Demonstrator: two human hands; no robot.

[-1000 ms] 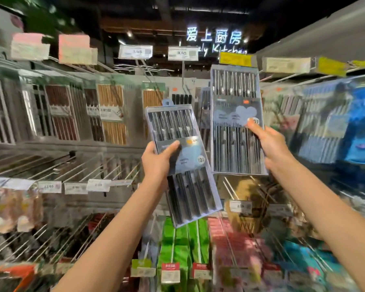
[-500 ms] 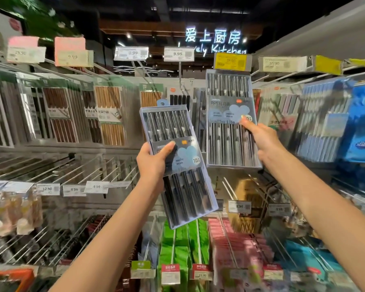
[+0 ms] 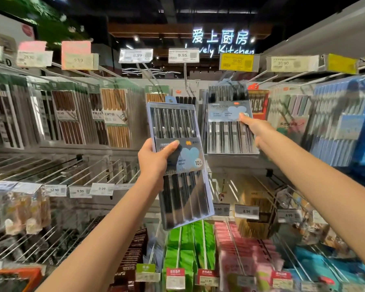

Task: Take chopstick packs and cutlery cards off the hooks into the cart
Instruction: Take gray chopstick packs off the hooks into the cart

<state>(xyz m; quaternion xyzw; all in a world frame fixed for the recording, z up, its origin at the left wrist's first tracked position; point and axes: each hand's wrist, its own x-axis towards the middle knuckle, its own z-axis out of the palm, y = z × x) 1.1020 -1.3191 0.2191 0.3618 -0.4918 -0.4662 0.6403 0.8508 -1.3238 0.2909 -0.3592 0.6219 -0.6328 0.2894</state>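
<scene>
My left hand (image 3: pixel 156 159) held a blue chopstick pack (image 3: pixel 178 163) up in front of the shelves, thumb curled across the label on its front and the other fingers hidden behind it, so the pack stood tilted with its top leaning left and its lower end toward the green packets (image 3: pixel 188 249) hanging below. It was clear of any hook. My right hand (image 3: pixel 255 129) reached farther up and to the right, where a second blue chopstick pack (image 3: pixel 228 121) of the same kind hung at the front of its row under a yellow price tag (image 3: pixel 238 62). My thumb pressed on the right side of that pack's label, with the remaining fingers tucked round its right edge, pinching it; the picture was too blurred for me to tell whether its top was on the hook or off it. To the left of both packs hung rows of brown and tan wooden chopstick sets (image 3: pixel 114 119), and below them ran bare wire hooks (image 3: pixel 51 175) with white price tags (image 3: pixel 80 191) at their ends. Pink packets (image 3: pixel 236 256) hung beside the green ones.
</scene>
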